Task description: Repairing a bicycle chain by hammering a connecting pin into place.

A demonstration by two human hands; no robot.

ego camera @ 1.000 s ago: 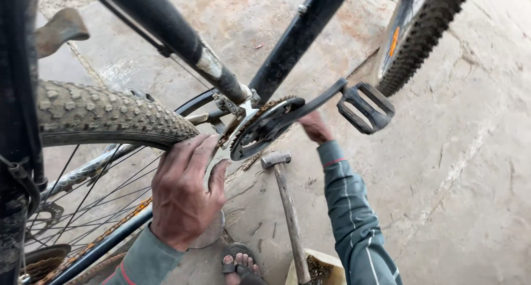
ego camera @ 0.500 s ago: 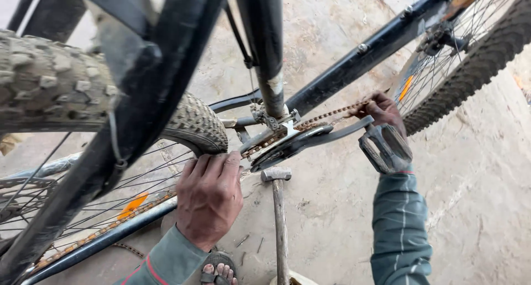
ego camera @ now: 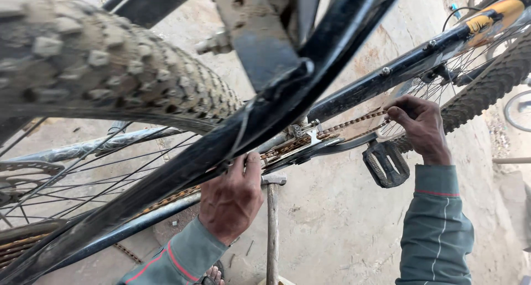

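A dusty black bicycle frame fills the head view, with a knobby rear tyre at upper left. My left hand grips the frame near the chainring, fingers curled up behind the tube. My right hand pinches the rusty chain beside the crank. A black pedal hangs just below that hand. Both sleeves are grey-green.
A hammer stands upright on the concrete floor between my arms. A second knobby tyre and spokes sit at upper right. My sandalled foot shows at the bottom edge.
The view has moved closer under the frame. My right hand has shifted right along the chain, above the pedal. My left hand stays by the chainring.
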